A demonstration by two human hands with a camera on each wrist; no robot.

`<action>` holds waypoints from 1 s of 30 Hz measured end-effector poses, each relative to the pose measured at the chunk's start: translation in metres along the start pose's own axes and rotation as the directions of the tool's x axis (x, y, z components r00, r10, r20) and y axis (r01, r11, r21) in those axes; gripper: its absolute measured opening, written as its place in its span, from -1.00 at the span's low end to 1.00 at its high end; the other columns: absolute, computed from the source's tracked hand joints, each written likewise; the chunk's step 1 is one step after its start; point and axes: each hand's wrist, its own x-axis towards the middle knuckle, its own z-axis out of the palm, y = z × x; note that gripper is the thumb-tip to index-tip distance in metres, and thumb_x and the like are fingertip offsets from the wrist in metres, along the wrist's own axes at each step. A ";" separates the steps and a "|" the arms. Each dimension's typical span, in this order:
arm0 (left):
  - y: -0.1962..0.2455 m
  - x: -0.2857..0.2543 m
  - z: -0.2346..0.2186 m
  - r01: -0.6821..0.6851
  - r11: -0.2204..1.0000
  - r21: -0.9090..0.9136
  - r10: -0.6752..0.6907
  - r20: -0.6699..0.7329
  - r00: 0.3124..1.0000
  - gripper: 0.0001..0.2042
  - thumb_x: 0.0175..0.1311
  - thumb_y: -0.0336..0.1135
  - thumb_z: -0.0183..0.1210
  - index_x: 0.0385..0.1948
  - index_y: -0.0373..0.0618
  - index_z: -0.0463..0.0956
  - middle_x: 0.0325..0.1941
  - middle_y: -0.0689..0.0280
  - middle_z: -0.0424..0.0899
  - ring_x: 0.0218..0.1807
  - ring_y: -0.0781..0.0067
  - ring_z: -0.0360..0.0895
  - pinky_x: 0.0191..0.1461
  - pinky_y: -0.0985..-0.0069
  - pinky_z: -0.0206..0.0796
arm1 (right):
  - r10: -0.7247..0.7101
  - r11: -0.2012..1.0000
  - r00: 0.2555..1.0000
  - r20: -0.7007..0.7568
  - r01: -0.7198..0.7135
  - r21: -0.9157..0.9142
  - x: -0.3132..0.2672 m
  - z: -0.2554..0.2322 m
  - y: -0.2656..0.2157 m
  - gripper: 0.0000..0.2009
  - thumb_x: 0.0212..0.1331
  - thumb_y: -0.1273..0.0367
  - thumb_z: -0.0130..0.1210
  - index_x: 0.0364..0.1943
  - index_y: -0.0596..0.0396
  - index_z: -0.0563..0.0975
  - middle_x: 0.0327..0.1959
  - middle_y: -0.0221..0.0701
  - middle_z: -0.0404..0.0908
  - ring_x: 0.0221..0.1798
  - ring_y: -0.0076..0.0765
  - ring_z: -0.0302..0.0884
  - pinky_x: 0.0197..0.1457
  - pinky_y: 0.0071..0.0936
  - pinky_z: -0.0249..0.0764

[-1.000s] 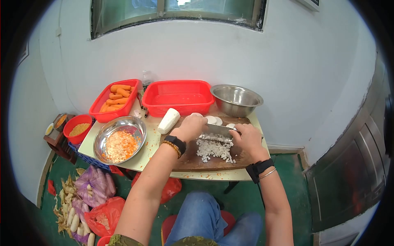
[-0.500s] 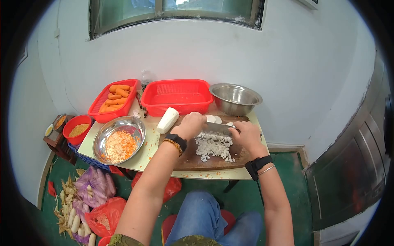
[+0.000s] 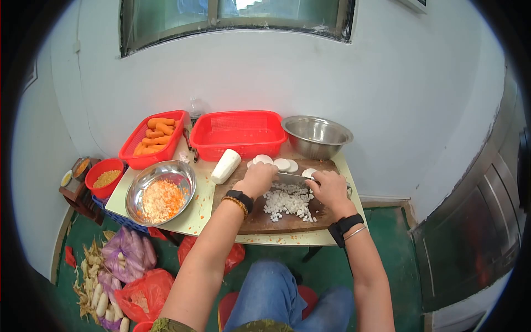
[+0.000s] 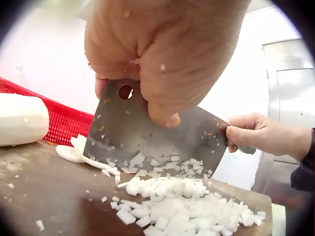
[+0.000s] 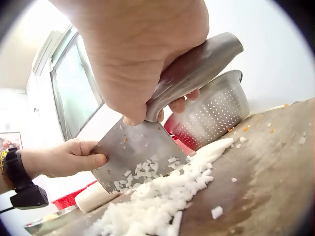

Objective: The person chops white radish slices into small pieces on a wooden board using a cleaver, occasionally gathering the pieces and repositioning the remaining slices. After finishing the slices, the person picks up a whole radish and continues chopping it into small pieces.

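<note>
A metal cleaver [image 4: 157,132] stands on edge over a heap of diced white radish [image 3: 290,202] on the wooden cutting board [image 3: 260,221]. My right hand [image 3: 330,191] grips its metal handle [image 5: 197,69]. At the other end, my left hand [image 3: 259,180] pinches the top of the blade, thumb on one side, near the round hole. Small white bits stick to the blade above the heap. Behind the cleaver lie round white radish slices [image 3: 283,165]. A peeled piece of white radish [image 3: 225,166] rests left of my left hand.
Along the back stand a red basket of carrots [image 3: 157,138], another red basket [image 3: 238,135] and a perforated steel bowl [image 3: 317,137]. A steel bowl of chopped orange and pale bits [image 3: 161,193] sits at the table's left. Bagged radishes [image 3: 130,254] lie on the floor.
Both hands have moved slightly toward me with the cleaver, and its blade now shows narrower in the head view. More of the radish slices behind it show.
</note>
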 end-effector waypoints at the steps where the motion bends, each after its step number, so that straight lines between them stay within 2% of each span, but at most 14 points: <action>1: 0.000 0.001 -0.005 0.012 1.000 -0.023 -0.012 0.028 1.000 -0.87 0.17 -0.32 0.20 -0.35 -0.16 0.59 -0.32 0.06 0.65 -0.16 0.05 0.62 -0.09 0.14 0.44 | 0.001 1.000 1.000 0.001 -0.001 0.024 0.001 0.000 0.001 -0.74 0.08 0.07 0.19 -0.44 -0.09 0.62 -0.51 -0.42 0.61 -0.33 -0.17 0.57 -0.27 -0.15 0.38; 3: -0.001 0.005 -0.016 0.041 0.996 -0.074 -0.034 0.091 0.995 -0.87 0.15 -0.31 0.21 -0.35 -0.16 0.59 -0.33 0.07 0.65 -0.17 0.05 0.62 -0.09 0.14 0.44 | 0.007 0.997 1.000 0.014 -0.008 0.072 0.003 -0.003 0.005 -0.74 0.09 0.06 0.19 -0.44 -0.09 0.62 -0.50 -0.42 0.61 -0.32 -0.16 0.57 -0.26 -0.14 0.38; 4: 0.000 0.009 -0.026 -0.021 0.999 -0.047 0.024 0.065 0.998 -0.87 0.11 -0.34 0.23 -0.35 -0.14 0.59 -0.32 0.08 0.66 -0.17 0.04 0.62 -0.09 0.15 0.44 | 0.014 0.998 1.000 0.004 -0.015 0.067 0.007 -0.008 0.004 -0.74 0.08 0.06 0.19 -0.44 -0.09 0.62 -0.50 -0.42 0.61 -0.32 -0.16 0.57 -0.26 -0.13 0.38; 7: 0.006 0.016 -0.054 -0.009 0.998 -0.055 0.013 0.076 0.997 -0.88 0.07 -0.40 0.22 -0.34 -0.12 0.60 -0.32 0.09 0.66 -0.17 0.02 0.61 -0.06 0.15 0.45 | 0.029 0.998 0.999 -0.015 -0.028 0.061 0.019 -0.020 0.002 -0.75 0.08 0.06 0.19 -0.43 -0.11 0.62 -0.49 -0.41 0.62 -0.32 -0.15 0.58 -0.28 -0.12 0.38; 10: 0.002 0.016 -0.034 0.004 1.000 -0.030 -0.001 0.091 0.996 -0.86 0.11 -0.30 0.24 -0.44 -0.16 0.53 -0.32 0.08 0.63 -0.16 -0.01 0.59 -0.10 0.12 0.42 | 0.032 0.997 0.999 0.021 -0.033 0.063 0.014 -0.014 0.003 -0.75 0.09 0.07 0.19 -0.42 -0.10 0.62 -0.48 -0.41 0.63 -0.31 -0.15 0.58 -0.27 -0.13 0.38; 12: -0.001 0.007 -0.007 0.037 0.999 0.012 -0.038 0.080 0.996 -0.86 0.15 -0.28 0.21 -0.37 -0.12 0.60 -0.34 0.11 0.66 -0.16 0.02 0.60 -0.02 0.17 0.42 | 0.026 0.998 0.997 0.075 -0.029 0.051 0.000 0.005 0.004 -0.76 0.10 0.08 0.19 -0.42 -0.09 0.62 -0.48 -0.41 0.63 -0.30 -0.16 0.58 -0.25 -0.14 0.38; 14: 0.001 -0.001 -0.006 -0.005 1.000 0.013 0.005 0.061 0.998 -0.86 0.18 -0.27 0.19 -0.37 -0.13 0.60 -0.35 0.10 0.66 -0.15 0.03 0.60 -0.06 0.15 0.43 | 0.025 0.998 0.998 0.063 -0.029 0.055 0.000 0.003 0.003 -0.75 0.10 0.08 0.19 -0.42 -0.09 0.62 -0.48 -0.41 0.63 -0.30 -0.16 0.58 -0.25 -0.14 0.38; 17: 0.001 0.004 -0.019 0.049 0.996 -0.075 -0.039 0.133 0.990 -0.86 0.19 -0.29 0.18 -0.37 -0.14 0.59 -0.33 0.09 0.66 -0.16 0.03 0.60 -0.07 0.15 0.43 | 0.019 0.998 0.999 0.039 -0.022 0.062 0.003 -0.004 0.003 -0.75 0.08 0.06 0.19 -0.42 -0.11 0.63 -0.48 -0.41 0.63 -0.30 -0.16 0.59 -0.26 -0.14 0.38; 18: 0.002 0.006 -0.028 -0.006 0.999 -0.052 0.011 0.082 0.997 -0.87 0.18 -0.31 0.18 -0.36 -0.14 0.58 -0.32 0.09 0.66 -0.17 0.01 0.61 -0.08 0.17 0.43 | 0.013 0.998 1.000 0.026 -0.015 0.064 0.007 -0.007 0.004 -0.74 0.08 0.05 0.19 -0.41 -0.12 0.63 -0.48 -0.41 0.63 -0.30 -0.17 0.59 -0.26 -0.14 0.38; 21: -0.003 0.012 -0.030 -0.027 0.997 -0.077 0.032 0.054 0.998 -0.87 0.18 -0.31 0.19 -0.38 -0.16 0.58 -0.33 0.08 0.66 -0.19 0.01 0.61 -0.09 0.18 0.43 | 0.029 0.997 1.000 0.010 -0.030 0.064 0.012 -0.013 0.003 -0.74 0.08 0.04 0.19 -0.41 -0.13 0.64 -0.48 -0.42 0.63 -0.30 -0.18 0.59 -0.23 -0.13 0.38; 24: 0.001 -0.004 -0.008 0.003 0.998 -0.056 0.002 0.091 0.996 -0.86 0.18 -0.30 0.20 -0.39 -0.17 0.57 -0.35 0.08 0.66 -0.19 0.01 0.61 -0.10 0.18 0.43 | 0.032 0.999 0.996 0.083 -0.035 0.039 -0.004 0.002 0.000 -0.76 0.08 0.06 0.20 -0.40 -0.12 0.64 -0.49 -0.43 0.62 -0.30 -0.19 0.57 -0.21 -0.15 0.36; 27: -0.002 -0.009 -0.005 -0.027 0.998 -0.054 0.028 0.028 0.999 -0.86 0.19 -0.29 0.20 -0.40 -0.16 0.57 -0.37 0.07 0.66 -0.19 0.01 0.61 -0.11 0.16 0.43 | 0.018 0.999 0.999 0.046 -0.020 0.038 -0.007 0.002 0.000 -0.76 0.08 0.06 0.20 -0.40 -0.12 0.64 -0.49 -0.43 0.62 -0.31 -0.19 0.57 -0.22 -0.17 0.34; 28: 0.000 -0.006 -0.011 0.007 0.997 -0.075 -0.001 0.080 0.997 -0.86 0.19 -0.29 0.20 -0.41 -0.16 0.56 -0.38 0.06 0.65 -0.20 0.01 0.61 -0.12 0.15 0.43 | 0.018 0.999 0.999 0.039 -0.019 0.040 -0.008 -0.003 -0.003 -0.75 0.07 0.06 0.20 -0.40 -0.12 0.64 -0.49 -0.43 0.62 -0.31 -0.19 0.57 -0.21 -0.18 0.34; 30: 0.003 -0.003 -0.024 -0.015 0.997 -0.071 0.018 0.037 0.999 -0.86 0.19 -0.29 0.20 -0.41 -0.16 0.56 -0.38 0.06 0.65 -0.20 0.00 0.61 -0.12 0.15 0.43 | 0.011 0.999 1.000 0.016 -0.012 0.040 0.001 -0.016 -0.006 -0.74 0.06 0.04 0.21 -0.39 -0.13 0.64 -0.49 -0.42 0.62 -0.30 -0.19 0.58 -0.20 -0.20 0.33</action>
